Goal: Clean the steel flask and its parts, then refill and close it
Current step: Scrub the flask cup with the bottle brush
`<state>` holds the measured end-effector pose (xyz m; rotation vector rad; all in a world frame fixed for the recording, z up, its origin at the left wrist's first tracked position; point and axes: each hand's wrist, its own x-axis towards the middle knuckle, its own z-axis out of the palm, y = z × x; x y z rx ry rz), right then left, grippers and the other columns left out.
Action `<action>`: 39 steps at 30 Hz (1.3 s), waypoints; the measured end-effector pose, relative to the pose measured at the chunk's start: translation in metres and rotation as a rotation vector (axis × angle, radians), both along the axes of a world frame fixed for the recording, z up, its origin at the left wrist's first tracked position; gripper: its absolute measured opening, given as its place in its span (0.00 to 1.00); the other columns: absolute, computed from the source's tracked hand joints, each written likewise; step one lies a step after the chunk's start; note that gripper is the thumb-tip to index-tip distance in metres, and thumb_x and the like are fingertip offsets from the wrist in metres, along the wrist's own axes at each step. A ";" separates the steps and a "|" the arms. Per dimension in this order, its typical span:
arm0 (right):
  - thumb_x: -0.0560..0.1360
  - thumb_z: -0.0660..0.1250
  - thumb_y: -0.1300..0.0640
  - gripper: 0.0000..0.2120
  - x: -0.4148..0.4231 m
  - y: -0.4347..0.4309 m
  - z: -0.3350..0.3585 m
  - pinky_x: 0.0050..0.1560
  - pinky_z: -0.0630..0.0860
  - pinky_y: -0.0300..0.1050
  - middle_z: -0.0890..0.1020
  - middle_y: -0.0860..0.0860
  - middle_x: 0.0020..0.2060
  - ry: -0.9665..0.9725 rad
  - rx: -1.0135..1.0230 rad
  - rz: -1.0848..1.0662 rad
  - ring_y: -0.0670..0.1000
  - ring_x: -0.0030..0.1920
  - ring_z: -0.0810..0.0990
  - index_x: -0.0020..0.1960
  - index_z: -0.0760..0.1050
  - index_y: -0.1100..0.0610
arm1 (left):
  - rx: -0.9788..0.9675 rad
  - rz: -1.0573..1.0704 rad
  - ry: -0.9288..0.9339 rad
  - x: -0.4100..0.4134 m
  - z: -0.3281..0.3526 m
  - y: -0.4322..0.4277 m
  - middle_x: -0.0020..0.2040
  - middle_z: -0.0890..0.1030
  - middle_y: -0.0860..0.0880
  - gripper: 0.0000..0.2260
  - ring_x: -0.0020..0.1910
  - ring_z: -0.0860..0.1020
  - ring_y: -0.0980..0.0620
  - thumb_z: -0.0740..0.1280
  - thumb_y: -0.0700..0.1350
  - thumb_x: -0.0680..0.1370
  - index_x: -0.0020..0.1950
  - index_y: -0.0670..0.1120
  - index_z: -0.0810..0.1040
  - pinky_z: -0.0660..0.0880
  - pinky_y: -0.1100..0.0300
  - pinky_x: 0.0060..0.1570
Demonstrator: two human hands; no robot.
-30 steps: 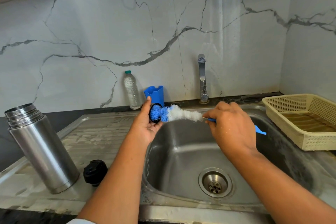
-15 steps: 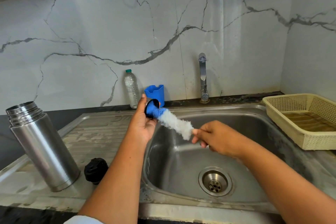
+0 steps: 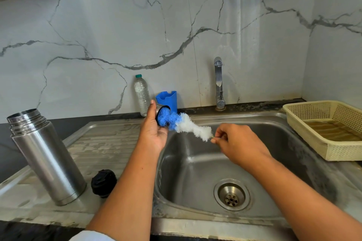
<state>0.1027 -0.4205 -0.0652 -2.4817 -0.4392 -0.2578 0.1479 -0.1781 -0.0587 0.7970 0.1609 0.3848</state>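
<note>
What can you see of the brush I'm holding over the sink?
The bottle brush has fluffy bristles, blue at the tip and white toward the stem. It slants down to the right above the sink. Its blue tip is pushed into a dark-rimmed cap held by the left hand; the right hand pinches its stem below the white bristles.

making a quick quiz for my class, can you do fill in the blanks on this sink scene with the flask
The left hand holds the lid; the right hand pinches the ___.
Its bristles are white with a ___ tip.
It is held above the ___.
The black stopper lies beside the steel ___.

Missing words: brush; blue; sink; flask
</note>
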 end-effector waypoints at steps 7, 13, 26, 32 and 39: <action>0.84 0.62 0.48 0.14 0.003 -0.007 0.006 0.34 0.73 0.39 0.82 0.46 0.34 0.228 0.192 0.123 0.43 0.29 0.74 0.45 0.81 0.52 | -0.084 0.042 -0.008 0.000 0.001 0.006 0.56 0.86 0.40 0.19 0.54 0.85 0.43 0.73 0.54 0.78 0.63 0.44 0.78 0.84 0.44 0.51; 0.85 0.59 0.51 0.16 -0.004 -0.002 0.006 0.27 0.68 0.33 0.77 0.48 0.31 0.353 0.348 0.236 0.42 0.24 0.69 0.48 0.81 0.58 | -0.016 0.003 -0.012 -0.001 0.002 -0.002 0.55 0.86 0.41 0.19 0.49 0.87 0.46 0.72 0.56 0.78 0.61 0.44 0.79 0.83 0.45 0.53; 0.83 0.64 0.50 0.12 0.003 -0.016 0.011 0.31 0.71 0.35 0.79 0.45 0.30 0.281 0.314 0.162 0.42 0.27 0.72 0.47 0.82 0.53 | -0.021 0.068 -0.041 -0.003 0.004 0.005 0.59 0.85 0.40 0.22 0.55 0.86 0.45 0.71 0.55 0.79 0.67 0.43 0.76 0.84 0.49 0.52; 0.80 0.69 0.47 0.07 0.004 -0.019 0.010 0.35 0.75 0.40 0.83 0.45 0.37 0.118 0.221 0.024 0.44 0.34 0.78 0.45 0.82 0.46 | 0.062 0.028 0.018 -0.002 0.003 -0.004 0.58 0.86 0.41 0.17 0.54 0.86 0.46 0.72 0.54 0.79 0.61 0.45 0.79 0.83 0.49 0.53; 0.77 0.73 0.49 0.02 0.002 -0.020 0.013 0.49 0.82 0.52 0.83 0.44 0.42 -0.054 0.188 -0.077 0.46 0.43 0.81 0.47 0.83 0.46 | 0.144 0.026 0.127 -0.003 -0.001 -0.005 0.54 0.87 0.41 0.15 0.50 0.87 0.46 0.73 0.52 0.79 0.60 0.44 0.79 0.84 0.47 0.49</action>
